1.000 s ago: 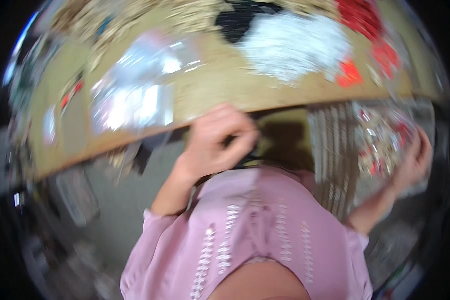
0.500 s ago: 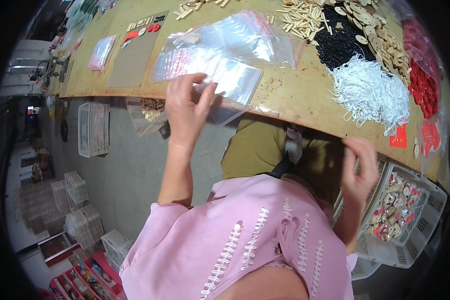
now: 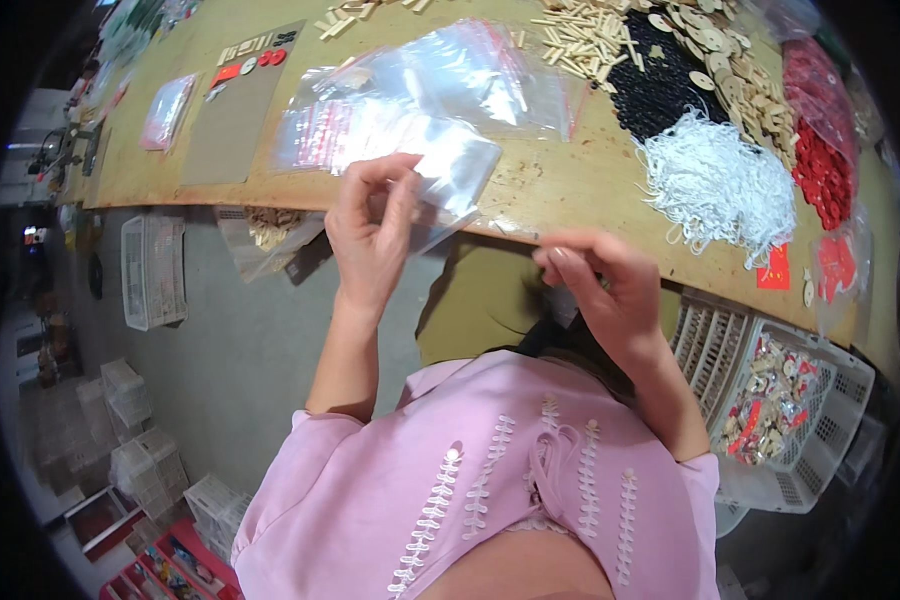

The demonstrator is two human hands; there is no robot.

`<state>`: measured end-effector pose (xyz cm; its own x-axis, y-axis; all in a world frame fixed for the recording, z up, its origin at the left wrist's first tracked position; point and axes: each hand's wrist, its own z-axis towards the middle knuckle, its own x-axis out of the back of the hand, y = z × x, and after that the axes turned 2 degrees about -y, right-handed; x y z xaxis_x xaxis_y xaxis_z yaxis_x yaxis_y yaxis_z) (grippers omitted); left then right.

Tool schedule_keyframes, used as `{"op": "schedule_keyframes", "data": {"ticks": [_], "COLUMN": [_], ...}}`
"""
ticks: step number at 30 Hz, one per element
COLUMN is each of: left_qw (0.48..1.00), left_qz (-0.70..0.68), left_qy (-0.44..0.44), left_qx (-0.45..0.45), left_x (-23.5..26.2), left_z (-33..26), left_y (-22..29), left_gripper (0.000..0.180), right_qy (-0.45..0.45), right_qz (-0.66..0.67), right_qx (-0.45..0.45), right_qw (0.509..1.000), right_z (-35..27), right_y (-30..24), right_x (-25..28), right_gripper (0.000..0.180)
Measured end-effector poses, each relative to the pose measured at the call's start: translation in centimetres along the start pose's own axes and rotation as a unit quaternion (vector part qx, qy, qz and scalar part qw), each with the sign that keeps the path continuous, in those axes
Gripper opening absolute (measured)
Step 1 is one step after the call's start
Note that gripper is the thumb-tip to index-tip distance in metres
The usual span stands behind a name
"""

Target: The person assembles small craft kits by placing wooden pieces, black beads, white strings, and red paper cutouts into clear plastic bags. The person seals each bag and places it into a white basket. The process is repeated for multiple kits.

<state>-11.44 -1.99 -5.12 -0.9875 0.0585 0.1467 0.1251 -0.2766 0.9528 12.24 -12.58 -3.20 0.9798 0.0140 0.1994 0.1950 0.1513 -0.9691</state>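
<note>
At the table's front edge my left hand (image 3: 372, 232) has its thumb and forefinger pinched together. A clear plastic bag (image 3: 444, 226) appears to be held in it and hangs over the edge. Behind the hand lies a pile of clear zip bags (image 3: 450, 85) with red strips. My right hand (image 3: 610, 290) is above my lap, just off the table edge. Its fingers are loosely bent and somewhat blurred, and I see nothing in them. On the right, a white plastic basket (image 3: 828, 430) contains filled small bags (image 3: 770, 395) with wooden and red pieces.
Heaps of white string (image 3: 718, 185), black pieces (image 3: 660, 85), wooden sticks (image 3: 580, 45), wooden discs (image 3: 710, 40) and red pieces (image 3: 822, 185) cover the table's right side. A brown board (image 3: 232, 130) with small parts lies left. White crates (image 3: 153, 270) stand on the floor.
My right hand has moved left from beside the basket to the front of my lap. The left hand's fingertips have closed together. More red shows among the basket's bags, and the view has shifted slightly.
</note>
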Motion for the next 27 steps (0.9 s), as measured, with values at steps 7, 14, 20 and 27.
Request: {"op": "schedule_keyframes", "data": {"ticks": [7,14,20,27], "left_qw": [0.934,0.934,0.903,0.990], "left_qz": [0.105,-0.252,-0.303,-0.087], "left_qy": [-0.177,-0.213,-0.234,-0.108], "left_qx": [-0.293,0.134,0.194,-0.035], "left_x": [-4.5,-4.9,-6.0,-7.5], "left_z": [-0.6,-0.5,-0.9,4.4], "left_y": [2.3,2.3,2.9,-1.2], "left_gripper": [0.020,0.058,0.031,0.026], "right_qy": [-0.015,0.009,0.049,0.206], "right_qz": [0.299,0.282,0.210,-0.150], "right_qx": [-0.184,-0.136,-0.130,-0.020], "right_qw": [0.936,0.950,0.968,0.967], "right_z": [2.6,0.9,0.0,-1.5], "right_y": [0.1,0.3,-0.1,1.4], "right_x": [1.0,3.4,3.5,3.0], "right_gripper": [0.036,0.026,0.023,0.012]}}
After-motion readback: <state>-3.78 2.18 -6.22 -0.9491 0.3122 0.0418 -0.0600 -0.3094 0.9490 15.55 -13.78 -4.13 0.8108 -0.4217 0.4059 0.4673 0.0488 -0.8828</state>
